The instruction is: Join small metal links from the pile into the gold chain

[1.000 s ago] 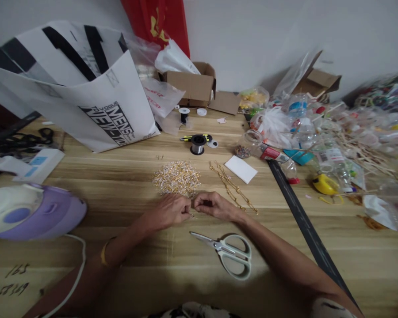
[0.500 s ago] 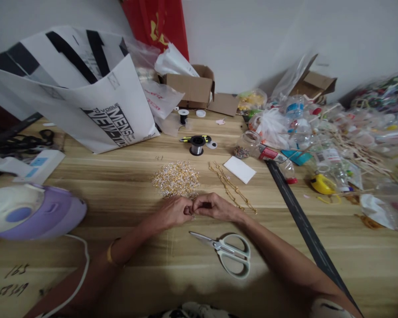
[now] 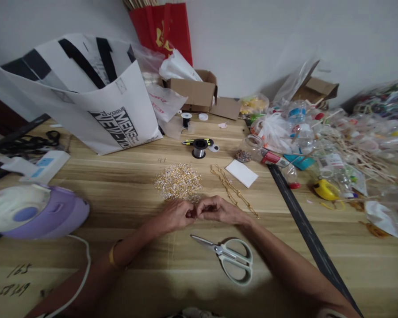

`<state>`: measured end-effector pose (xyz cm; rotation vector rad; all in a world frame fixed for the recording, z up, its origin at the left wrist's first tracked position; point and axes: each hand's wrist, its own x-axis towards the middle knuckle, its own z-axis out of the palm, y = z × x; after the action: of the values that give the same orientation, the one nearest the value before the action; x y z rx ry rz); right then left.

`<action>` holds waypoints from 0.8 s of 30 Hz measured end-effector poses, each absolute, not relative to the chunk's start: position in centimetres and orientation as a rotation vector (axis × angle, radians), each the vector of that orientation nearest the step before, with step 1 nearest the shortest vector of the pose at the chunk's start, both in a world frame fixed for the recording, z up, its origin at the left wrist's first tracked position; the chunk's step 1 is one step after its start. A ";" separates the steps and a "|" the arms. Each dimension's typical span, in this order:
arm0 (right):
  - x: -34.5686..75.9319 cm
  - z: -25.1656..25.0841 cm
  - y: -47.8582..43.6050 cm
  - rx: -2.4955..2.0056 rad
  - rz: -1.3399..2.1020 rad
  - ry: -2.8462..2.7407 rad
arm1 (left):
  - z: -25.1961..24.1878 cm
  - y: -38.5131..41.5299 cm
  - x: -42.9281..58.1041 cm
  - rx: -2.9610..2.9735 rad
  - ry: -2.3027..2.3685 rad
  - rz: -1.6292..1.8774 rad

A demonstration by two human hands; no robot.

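My left hand (image 3: 175,214) and my right hand (image 3: 216,209) meet fingertip to fingertip on the wooden table (image 3: 126,194), both pinched closed on a tiny piece I cannot make out. Just beyond them lies a heap of small gold and silver findings (image 3: 178,182). Gold chains (image 3: 234,192) stretch from behind my right hand toward the back. Pale green scissors (image 3: 230,256) lie shut just in front of my hands.
A purple and white appliance (image 3: 29,212) with a white cord sits at left. Behind stand a white paper bag (image 3: 86,97), a cardboard box (image 3: 194,90), a wire spool (image 3: 199,148) and a white card (image 3: 241,173). A black ruler (image 3: 301,221) and cluttered bags lie right.
Both hands stay pinched together at the same spot. The view has shifted slightly, so everything sits a little lower and to the right in the picture.
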<state>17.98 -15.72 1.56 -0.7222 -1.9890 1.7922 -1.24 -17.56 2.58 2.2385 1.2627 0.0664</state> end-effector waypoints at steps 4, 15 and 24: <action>18.0 1.8 -15.6 -0.746 1.808 -1.919 | 2.5 -17.6 -1.2 2.248 1.272 0.077; 17.9 0.7 -15.3 -0.715 1.993 -1.707 | 2.5 -17.5 -1.1 2.237 1.248 0.067; 17.7 0.1 -15.1 -0.722 2.005 -1.684 | 2.1 -17.2 -1.7 2.070 1.156 0.192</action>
<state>17.67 -15.06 0.15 -0.7222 -1.6843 2.0050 -1.73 -17.24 2.13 2.0696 1.1563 0.1918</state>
